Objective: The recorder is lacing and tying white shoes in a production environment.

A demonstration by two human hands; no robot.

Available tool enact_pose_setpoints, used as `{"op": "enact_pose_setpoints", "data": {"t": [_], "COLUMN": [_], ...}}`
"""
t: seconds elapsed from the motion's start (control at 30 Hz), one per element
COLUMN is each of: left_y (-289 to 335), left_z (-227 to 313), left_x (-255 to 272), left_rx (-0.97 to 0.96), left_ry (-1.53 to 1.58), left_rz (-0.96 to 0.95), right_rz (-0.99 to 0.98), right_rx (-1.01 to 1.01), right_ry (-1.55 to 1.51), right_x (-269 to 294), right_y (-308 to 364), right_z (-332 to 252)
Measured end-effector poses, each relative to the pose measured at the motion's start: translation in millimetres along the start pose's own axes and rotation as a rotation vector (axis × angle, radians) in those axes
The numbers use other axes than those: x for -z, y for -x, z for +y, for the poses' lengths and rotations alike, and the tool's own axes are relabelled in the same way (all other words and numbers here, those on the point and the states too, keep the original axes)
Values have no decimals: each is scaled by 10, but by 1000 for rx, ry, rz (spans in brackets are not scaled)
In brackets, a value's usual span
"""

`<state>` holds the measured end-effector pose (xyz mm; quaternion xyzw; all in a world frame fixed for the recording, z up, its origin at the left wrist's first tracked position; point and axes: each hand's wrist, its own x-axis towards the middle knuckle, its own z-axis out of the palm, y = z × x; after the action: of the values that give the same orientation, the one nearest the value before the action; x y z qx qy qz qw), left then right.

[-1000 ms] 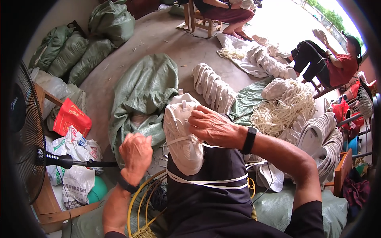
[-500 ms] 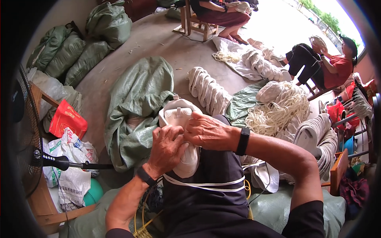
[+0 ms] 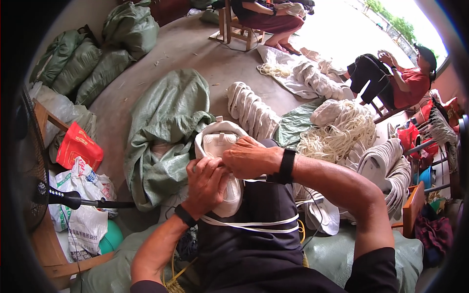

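Observation:
A white lace-up shoe (image 3: pixel 227 202) lies on my dark-trousered lap, its heel opening pointing away from me. My left hand (image 3: pixel 207 183) is closed around the left side of the shoe, thumb over its front. Across the shoe's throat, my right hand (image 3: pixel 251 158) is bent with its fingers pinched near the left fingertips. What those fingers hold is hidden behind the hand. A thin white strand shows below the right wrist. White laces (image 3: pixel 249 225) are looped across my thighs.
A green woven sack (image 3: pixel 166 127) lies ahead, beside a row of stacked shoes (image 3: pixel 254 110). Right of it are piled laces (image 3: pixel 337 134) and more shoes (image 3: pixel 383 163). A fan (image 3: pixel 36 171) stands at left. Two people sit farther off, one in red (image 3: pixel 410 88).
My right hand has shifted slightly right and turned at the wrist, its fingers staying near the left ones. The seated person in red has lowered the shoe from view.

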<state>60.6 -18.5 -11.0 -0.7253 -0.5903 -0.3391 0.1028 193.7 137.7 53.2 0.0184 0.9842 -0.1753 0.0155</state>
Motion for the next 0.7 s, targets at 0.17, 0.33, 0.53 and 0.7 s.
{"op": "enact_pose_setpoints", "data": {"t": [0.17, 0.33, 0.53, 0.7], "left_y": [12, -27, -131, -171], "left_z": [17, 47, 143, 111], "left_x": [14, 57, 101, 149], "left_rx": [0, 34, 104, 80], "left_ry": [-1, 56, 100, 96], "left_rz": [5, -12, -71, -81], "right_rz": [5, 557, 541, 632], "right_rx": [-101, -452, -410, -423], "right_ry": [-41, -139, -398, -440], "right_x": [-105, -141, -130, -164], "right_y": [-33, -163, -169, -161], "right_z": [-51, 61, 174, 183]}}
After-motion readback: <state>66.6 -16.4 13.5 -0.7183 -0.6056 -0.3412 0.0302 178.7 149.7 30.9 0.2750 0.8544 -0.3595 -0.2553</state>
